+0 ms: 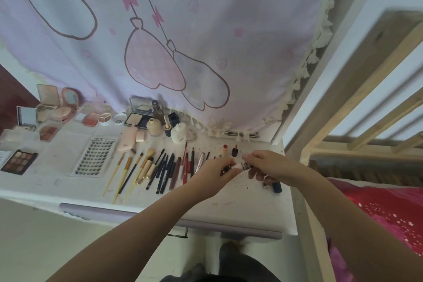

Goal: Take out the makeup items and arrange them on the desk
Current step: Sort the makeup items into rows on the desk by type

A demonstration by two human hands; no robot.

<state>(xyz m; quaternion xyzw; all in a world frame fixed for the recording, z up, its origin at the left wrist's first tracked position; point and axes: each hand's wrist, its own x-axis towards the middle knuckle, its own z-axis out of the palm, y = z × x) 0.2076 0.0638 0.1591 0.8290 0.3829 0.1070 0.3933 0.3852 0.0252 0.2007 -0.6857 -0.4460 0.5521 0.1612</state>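
Note:
Both hands meet over the right part of the white desk (229,210). My left hand (217,174) and my right hand (270,165) grip the two ends of one small pink tube (240,165) with a black-and-white label. A row of brushes (135,171) and dark pencils (169,169) lies left of the hands. Two small lip products (230,150) stand just behind them. Compacts (61,107), an eyeshadow palette (19,162), a lash card (96,155) and bottles (164,126) fill the left and back of the desk.
A pink cartoon curtain (171,41) hangs along the desk's back edge. A dark blue item (276,186) lies under my right hand near the desk's right edge. A wooden bed frame (357,98) and red bedding (384,213) stand to the right.

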